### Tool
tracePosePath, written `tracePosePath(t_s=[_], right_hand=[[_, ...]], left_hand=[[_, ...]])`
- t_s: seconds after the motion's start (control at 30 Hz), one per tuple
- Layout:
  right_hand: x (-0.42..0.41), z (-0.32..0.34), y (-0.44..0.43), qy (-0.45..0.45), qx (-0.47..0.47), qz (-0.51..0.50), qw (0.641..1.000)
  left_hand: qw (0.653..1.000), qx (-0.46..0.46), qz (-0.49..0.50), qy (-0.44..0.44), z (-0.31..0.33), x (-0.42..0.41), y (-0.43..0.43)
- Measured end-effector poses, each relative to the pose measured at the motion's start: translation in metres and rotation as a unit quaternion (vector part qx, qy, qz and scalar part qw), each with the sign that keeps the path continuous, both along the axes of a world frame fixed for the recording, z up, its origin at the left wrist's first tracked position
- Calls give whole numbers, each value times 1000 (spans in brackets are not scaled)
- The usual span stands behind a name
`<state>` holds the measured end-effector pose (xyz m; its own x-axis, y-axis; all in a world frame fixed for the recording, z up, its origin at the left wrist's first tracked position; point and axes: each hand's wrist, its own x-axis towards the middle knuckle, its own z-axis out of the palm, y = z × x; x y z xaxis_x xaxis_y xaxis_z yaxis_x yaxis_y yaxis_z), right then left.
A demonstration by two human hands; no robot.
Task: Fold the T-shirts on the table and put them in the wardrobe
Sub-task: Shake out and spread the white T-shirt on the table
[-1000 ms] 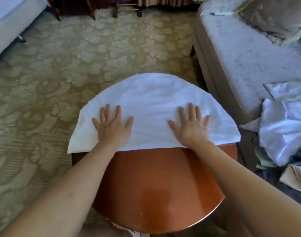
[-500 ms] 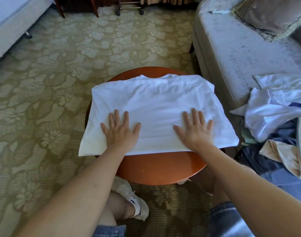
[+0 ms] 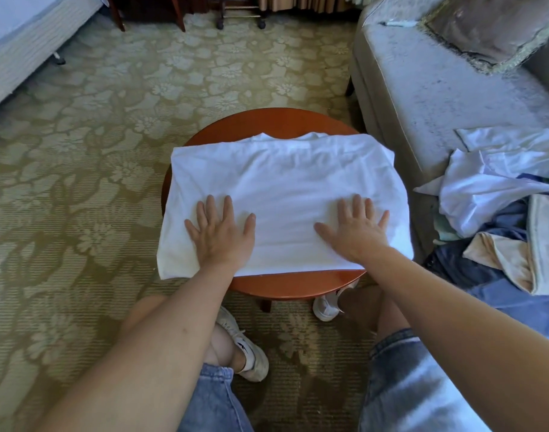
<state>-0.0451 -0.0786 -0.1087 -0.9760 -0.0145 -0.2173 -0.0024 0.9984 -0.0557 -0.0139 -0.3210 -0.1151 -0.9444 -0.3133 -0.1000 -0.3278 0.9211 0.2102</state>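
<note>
A white T-shirt [image 3: 282, 182] lies folded across the small round wooden table [image 3: 273, 121], its left and right ends hanging past the rim. My left hand [image 3: 221, 233] lies flat on the shirt's near left part, fingers spread and straight. My right hand [image 3: 355, 230] presses flat on the near right part in the same way. Neither hand grips the cloth. The wardrobe is out of view.
A grey sofa [image 3: 422, 76] with a cushion [image 3: 497, 23] stands to the right, a heap of white, blue and beige clothes [image 3: 497, 194] on its near end. A bed edge [image 3: 20, 48] is at far left. Patterned carpet surrounds the table; my knees and shoes are beneath.
The view has drawn back and tilted down, showing the table's far rim and my legs. Both hands stayed flat on the shirt, sliding slightly toward its near edge.
</note>
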Motion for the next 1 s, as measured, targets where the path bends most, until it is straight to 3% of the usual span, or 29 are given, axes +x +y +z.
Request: tracePosePath(t_s=[0.23,0.47,0.63,0.8,1.0], right_hand=[[-10,2,-46,-3,-23,31,999],[-14,-10,-40,15,-2,29,999],[-19,-11,-38,19,-9,23,1000],[-20,-11,-38,18,-12,21,1000],[-20,-13,-38,25,-14,19,999]], left_hand=[[1000,15,8,9,-1,0,-1],[997,20,34,71,27,-21,-31],[979,97,179,-1,30,-28,-58],[968,128,208,-53,33,-42,-66],[964,179,189,-50,43,-48,-67]])
